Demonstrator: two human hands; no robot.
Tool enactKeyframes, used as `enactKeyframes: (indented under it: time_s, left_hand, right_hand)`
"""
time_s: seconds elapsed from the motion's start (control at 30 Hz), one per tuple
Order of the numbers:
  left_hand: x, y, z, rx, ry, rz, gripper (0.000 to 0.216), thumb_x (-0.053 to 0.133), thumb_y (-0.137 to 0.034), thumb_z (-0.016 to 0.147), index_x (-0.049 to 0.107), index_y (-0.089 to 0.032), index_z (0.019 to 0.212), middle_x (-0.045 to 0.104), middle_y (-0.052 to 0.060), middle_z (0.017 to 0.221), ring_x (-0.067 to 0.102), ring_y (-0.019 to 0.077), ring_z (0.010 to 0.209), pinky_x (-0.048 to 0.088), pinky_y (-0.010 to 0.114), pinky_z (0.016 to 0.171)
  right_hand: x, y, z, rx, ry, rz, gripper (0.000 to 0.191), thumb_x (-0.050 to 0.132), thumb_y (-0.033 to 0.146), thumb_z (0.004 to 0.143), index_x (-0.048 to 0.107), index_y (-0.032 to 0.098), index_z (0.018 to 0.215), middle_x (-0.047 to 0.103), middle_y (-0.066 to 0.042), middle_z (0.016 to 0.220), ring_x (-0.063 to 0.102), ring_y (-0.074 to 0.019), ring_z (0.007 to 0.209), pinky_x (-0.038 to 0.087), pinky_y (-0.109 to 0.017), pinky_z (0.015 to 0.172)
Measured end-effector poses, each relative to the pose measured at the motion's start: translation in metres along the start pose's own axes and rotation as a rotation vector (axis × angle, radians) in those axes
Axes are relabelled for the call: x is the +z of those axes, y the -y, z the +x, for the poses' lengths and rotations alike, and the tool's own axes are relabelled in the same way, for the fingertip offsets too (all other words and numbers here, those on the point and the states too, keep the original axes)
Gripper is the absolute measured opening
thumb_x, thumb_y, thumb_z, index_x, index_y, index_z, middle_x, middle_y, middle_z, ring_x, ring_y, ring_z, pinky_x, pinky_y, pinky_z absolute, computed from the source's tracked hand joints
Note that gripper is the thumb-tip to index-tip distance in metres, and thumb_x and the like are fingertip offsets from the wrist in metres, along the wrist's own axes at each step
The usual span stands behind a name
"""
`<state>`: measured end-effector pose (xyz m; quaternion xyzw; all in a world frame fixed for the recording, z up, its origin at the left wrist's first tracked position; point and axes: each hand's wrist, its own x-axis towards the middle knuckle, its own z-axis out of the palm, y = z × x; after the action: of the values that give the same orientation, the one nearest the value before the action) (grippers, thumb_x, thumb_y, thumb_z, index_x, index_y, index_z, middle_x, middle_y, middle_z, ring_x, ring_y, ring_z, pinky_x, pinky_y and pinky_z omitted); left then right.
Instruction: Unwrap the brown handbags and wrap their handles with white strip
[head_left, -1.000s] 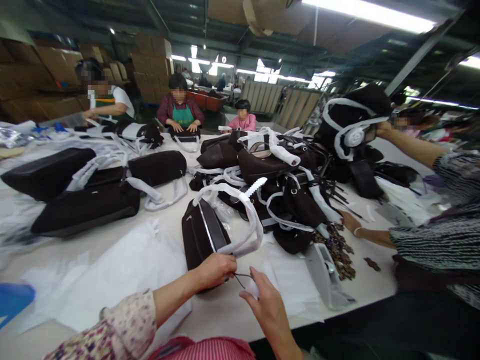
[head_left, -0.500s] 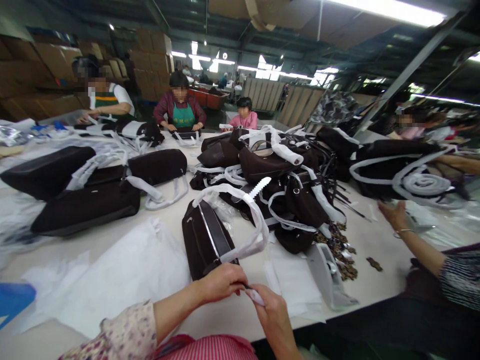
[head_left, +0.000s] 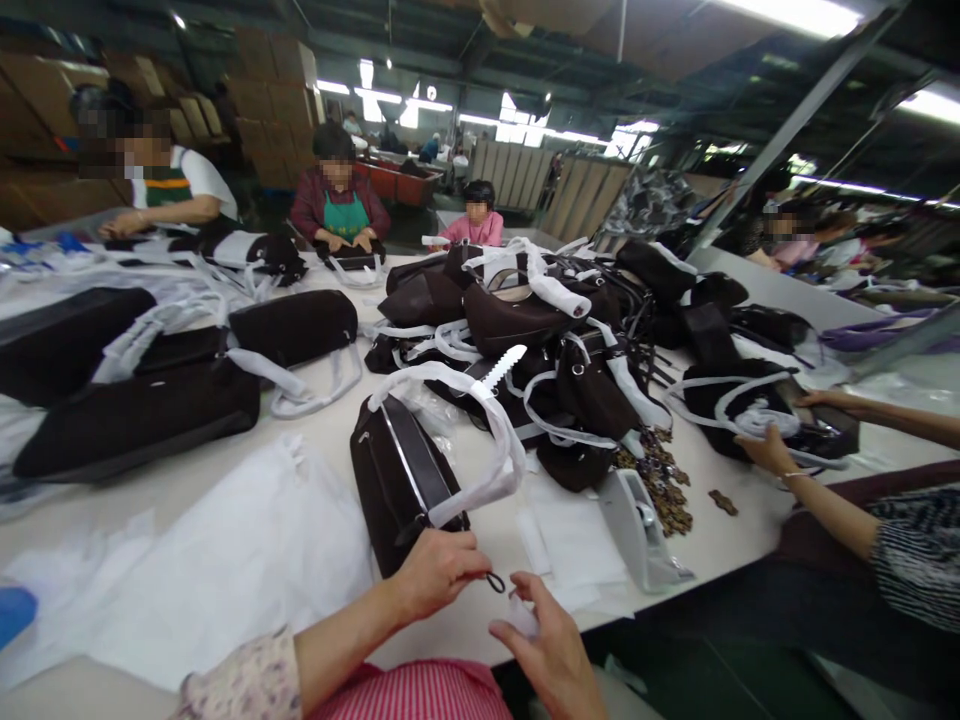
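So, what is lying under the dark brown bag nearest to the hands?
The dark brown bag lies on the white table, beside white paper sheets. What lies directly underneath is covered.

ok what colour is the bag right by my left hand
Dark brown bag with a white-wrapped strap, clearest in the head view.

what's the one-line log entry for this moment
left hand: pinching black loop at brown bag | right hand: holding small white piece | bag on table, white-wrapped strap

white table (head_left: 480,610), dark handbags (head_left: 142,420), white sheets (head_left: 247,550)
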<state>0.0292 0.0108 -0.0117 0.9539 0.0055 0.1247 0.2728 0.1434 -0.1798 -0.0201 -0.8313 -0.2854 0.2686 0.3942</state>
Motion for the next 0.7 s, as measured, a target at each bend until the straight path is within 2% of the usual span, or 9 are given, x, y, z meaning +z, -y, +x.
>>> enactKeyframes:
  time_s: [0.3,0.53,0.7]
  left_hand:
    - [-0.002,-0.002,-0.001,0.0,-0.013,0.017,0.031,0.042,-0.03,0.101,0.069,-0.022,0.087,0.057,-0.001,0.073,0.054,0.0105,0.066,0.033,0.022,0.055]
    - [0.0,-0.003,-0.002,0.017,0.016,0.068,0.024,0.048,-0.026,0.099,0.068,-0.021,0.086,0.056,-0.002,0.071,0.054,0.0112,0.063,0.03,0.024,0.052]
    - [-0.002,-0.001,0.0,0.039,0.079,0.056,0.017,0.05,-0.021,0.096,0.065,-0.018,0.088,0.06,0.0,0.076,0.057,0.013,0.068,0.037,0.023,0.057]
  right_hand:
    - [0.006,0.014,0.008,-0.04,0.119,0.01,0.037,0.076,0.028,0.068,0.064,0.023,0.102,0.071,-0.004,0.098,0.066,-0.0279,0.096,0.046,-0.034,0.086]
    - [0.009,0.027,0.009,-0.08,0.169,-0.041,0.026,0.073,0.028,0.07,0.061,0.025,0.094,0.069,-0.002,0.09,0.065,-0.0257,0.088,0.046,-0.034,0.08]
    - [0.015,0.039,0.013,-0.077,0.149,-0.075,0.038,0.073,0.028,0.068,0.057,0.022,0.102,0.069,-0.006,0.095,0.065,-0.0288,0.095,0.047,-0.037,0.084]
